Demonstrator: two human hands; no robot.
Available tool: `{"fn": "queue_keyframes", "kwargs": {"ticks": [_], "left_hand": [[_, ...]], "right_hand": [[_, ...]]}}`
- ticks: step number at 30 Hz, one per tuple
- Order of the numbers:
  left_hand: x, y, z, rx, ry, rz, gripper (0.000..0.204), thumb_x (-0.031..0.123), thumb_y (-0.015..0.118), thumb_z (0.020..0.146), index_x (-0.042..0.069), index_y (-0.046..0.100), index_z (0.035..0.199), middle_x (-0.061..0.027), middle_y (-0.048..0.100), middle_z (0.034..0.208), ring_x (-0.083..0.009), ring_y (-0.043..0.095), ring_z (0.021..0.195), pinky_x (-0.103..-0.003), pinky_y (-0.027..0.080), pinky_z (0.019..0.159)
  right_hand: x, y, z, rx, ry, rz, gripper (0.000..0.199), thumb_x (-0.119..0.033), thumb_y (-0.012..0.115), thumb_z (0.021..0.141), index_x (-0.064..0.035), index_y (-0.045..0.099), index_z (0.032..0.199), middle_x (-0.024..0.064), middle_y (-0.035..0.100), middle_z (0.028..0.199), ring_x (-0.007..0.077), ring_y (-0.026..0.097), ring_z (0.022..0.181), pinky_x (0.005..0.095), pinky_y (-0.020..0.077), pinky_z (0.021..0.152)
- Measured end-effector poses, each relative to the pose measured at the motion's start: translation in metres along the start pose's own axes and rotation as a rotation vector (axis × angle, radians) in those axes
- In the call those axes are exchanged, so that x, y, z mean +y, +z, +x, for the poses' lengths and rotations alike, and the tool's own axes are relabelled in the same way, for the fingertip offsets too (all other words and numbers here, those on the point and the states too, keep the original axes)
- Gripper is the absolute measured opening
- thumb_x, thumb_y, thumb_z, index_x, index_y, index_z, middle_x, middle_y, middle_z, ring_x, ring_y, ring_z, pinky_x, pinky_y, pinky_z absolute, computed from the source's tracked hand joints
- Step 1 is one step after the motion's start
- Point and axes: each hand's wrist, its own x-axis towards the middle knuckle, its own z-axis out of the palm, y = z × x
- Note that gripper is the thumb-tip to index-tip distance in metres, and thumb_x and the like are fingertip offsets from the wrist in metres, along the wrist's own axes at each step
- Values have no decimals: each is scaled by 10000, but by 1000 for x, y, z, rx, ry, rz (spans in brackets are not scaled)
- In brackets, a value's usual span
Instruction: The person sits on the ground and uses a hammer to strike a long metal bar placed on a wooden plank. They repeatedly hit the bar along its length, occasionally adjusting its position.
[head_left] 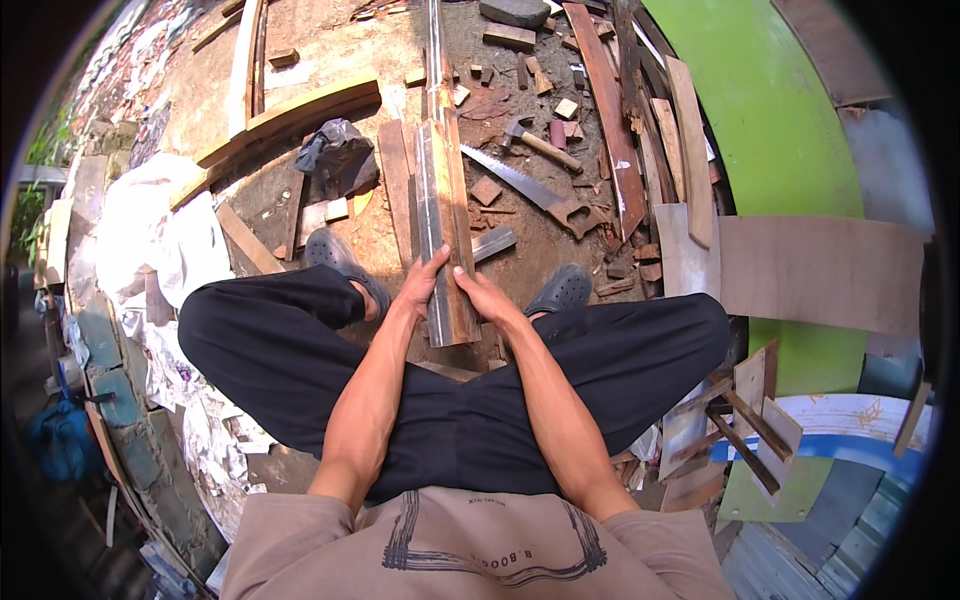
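A long wooden plank (458, 220), brown with a grey painted or worn strip along its left side, runs from between my knees toward the far edge. My left hand (418, 286) grips its left side near the close end, thumb lying on top. Opposite it, my right hand (485, 294) holds the right side, its thumb also on the top face. The fingers of both hands are partly hidden beneath the plank. A short grey-topped wood piece (494, 243) lies just right of the plank. Beyond it is a handsaw (525, 187) with a wooden handle.
A hammer (540, 146) lies past the saw among several small wood offcuts. To the left are a curved beam (290, 115), a dark plastic bag (340, 157) and white sheeting (165, 235). Long boards (607, 125) and a green panel (770, 110) line the right side.
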Motion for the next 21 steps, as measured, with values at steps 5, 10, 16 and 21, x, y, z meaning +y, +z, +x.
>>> {"fn": "queue_keyframes", "kwargs": {"ticks": [5,10,16,21], "left_hand": [[3,4,-1,57,-5,43,673,426,756,842,8,470,1286,-128,620,1064,-217,650,916,-390,576,777],[5,7,-5,110,20,139,716,416,782,819,27,465,1330,-142,622,1117,-225,640,938,-395,564,788],[3,10,-6,158,78,246,706,422,780,818,23,489,1323,-144,631,1118,-219,630,962,-380,549,795],[0,10,-3,150,113,258,731,438,783,809,19,490,1331,-153,631,1139,-227,627,981,-377,539,818]], "right_hand": [[40,-7,35,95,-12,-81,802,-588,517,943,73,433,1389,232,576,1275,285,590,1133,375,471,934],[31,-4,27,136,41,-107,795,-584,534,933,41,415,1409,235,565,1286,301,591,1138,414,506,875],[16,0,14,139,56,-68,759,-574,544,937,-4,419,1421,190,564,1292,282,608,1105,417,564,751],[12,0,9,143,52,-22,789,-560,575,920,15,398,1430,248,575,1274,317,627,1076,425,557,755]]}}
